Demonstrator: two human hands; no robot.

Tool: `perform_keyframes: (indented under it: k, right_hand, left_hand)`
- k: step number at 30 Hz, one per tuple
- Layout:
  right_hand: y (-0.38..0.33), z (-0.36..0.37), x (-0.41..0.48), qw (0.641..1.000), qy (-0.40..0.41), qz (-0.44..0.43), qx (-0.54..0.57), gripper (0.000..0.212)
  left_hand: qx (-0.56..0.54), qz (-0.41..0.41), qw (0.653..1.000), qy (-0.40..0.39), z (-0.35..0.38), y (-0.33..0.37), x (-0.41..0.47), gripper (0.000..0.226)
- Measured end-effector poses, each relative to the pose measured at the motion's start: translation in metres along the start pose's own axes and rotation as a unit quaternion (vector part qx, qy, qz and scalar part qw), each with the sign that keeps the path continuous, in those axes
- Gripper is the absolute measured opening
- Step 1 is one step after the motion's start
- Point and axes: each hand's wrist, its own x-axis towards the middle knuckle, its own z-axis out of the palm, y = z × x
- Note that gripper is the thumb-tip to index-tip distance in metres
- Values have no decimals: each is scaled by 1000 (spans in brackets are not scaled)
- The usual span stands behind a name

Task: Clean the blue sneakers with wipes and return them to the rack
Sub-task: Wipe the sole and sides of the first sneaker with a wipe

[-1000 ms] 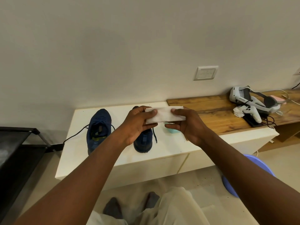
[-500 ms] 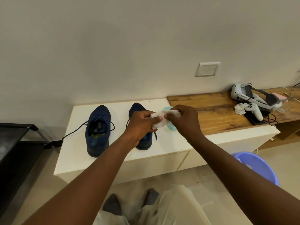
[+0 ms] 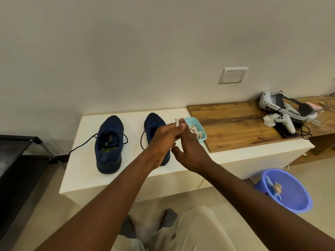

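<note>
Head view: navy, loose-laced mesh sneakers (image 3: pixel 109 142)

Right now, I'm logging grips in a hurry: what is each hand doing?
Left hand: pinching the wipe.
Right hand: open, straight fingers laid against the wipe, thumb spread.

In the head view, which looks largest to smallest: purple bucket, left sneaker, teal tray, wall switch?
1. purple bucket, though nearest the camera
2. left sneaker
3. teal tray and wall switch look alike, the tray partly hidden by the right hand
</note>
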Motion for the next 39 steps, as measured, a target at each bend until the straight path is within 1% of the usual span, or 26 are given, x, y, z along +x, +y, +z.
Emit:
perform_keyframes:
  k: [2, 4, 6, 8, 10, 11, 14, 15, 17, 18, 19, 20, 21, 22, 23, 25, 28, 30, 32, 34, 36, 39]
  right_hand:
    - [1, 4, 1, 1000, 1, -1, -14, 88]
    - [-1, 2, 2, 1000, -9, 11, 14, 91]
    - [-3, -4, 1, 999, 17, 17, 40, 90]
    - [-5, -10, 0, 999, 42, -1, -6, 86]
    - [-3, -10, 2, 998, 28, -29, -55, 84]
    - [-2, -6, 4, 998, 19, -28, -55, 84]
    - [4, 0, 9, 1000, 30, 2, 2, 80]
    - [7, -1, 10, 999, 42, 15, 24, 76]
    - [16, -3, 12, 991, 82, 47, 93, 62]
    - [23, -3, 13, 984, 108, 63, 129, 53]
    - [30, -2, 14, 975, 130, 83, 157, 43]
    - [35, -1, 14, 967, 142, 106, 185, 37]
    - [38, 0, 16, 956, 145, 144, 213, 33]
    - [42, 2, 17, 937, 143, 188, 259, 33]
    - [45, 3, 20, 910, 138, 231, 314, 35]
    - [51, 4, 25, 856, 134, 284, 411, 37]
    - [57, 5, 34, 798, 144, 324, 488, 41]
    - [61, 7, 41, 782, 147, 337, 503, 42]
    - [64, 9, 48, 779, 148, 341, 504, 42]
    - [66, 10, 56, 785, 150, 341, 494, 38]
    - [65, 11, 62, 796, 147, 337, 480, 24]
    - [63, 15, 72, 824, 128, 321, 450, 20]
  left_hand:
    - [7, 8, 999, 32, 3, -4, 2, 18]
    - [-44, -7, 996, 83, 4, -6, 5, 21]
    - [-94, -22, 989, 114, 4, -4, 8, 21]
    - [-105, -30, 987, 121, 4, -3, 9, 22]
    - [-91, -39, 990, 104, 4, -3, 8, 23]
    - [-78, -51, 992, 80, 5, -3, 6, 26]
    - [-49, -78, 996, -7, 6, 2, 3, 43]
    - [-32, -83, 996, -26, 4, 2, 3, 50]
    - [6, -105, 993, -47, -2, 0, 5, 68]
    - [21, -119, 992, -49, -5, -3, 8, 74]
    - [30, -131, 990, -47, -7, -8, 11, 76]
    - [31, -142, 989, -33, -9, -13, 12, 71]
    - [28, -147, 989, -2, -11, -19, 14, 61]
    - [17, -146, 988, 46, -14, -26, 17, 47]
    - [-1, -143, 985, 98, -17, -32, 21, 33]
    - [-54, -142, 974, 170, -22, -43, 29, 15]
    - [-117, -152, 955, 225, -30, -44, 48, 7]
    - [-152, -155, 945, 245, -38, -41, 61, 10]
    - [-214, -173, 931, 240, -47, -36, 73, 19]
    - [-271, -203, 916, 218, -55, -30, 82, 40]
    - [-270, -228, 915, 194, -58, -21, 88, 51]
    - [-232, -256, 926, 151, -57, -15, 94, 54]
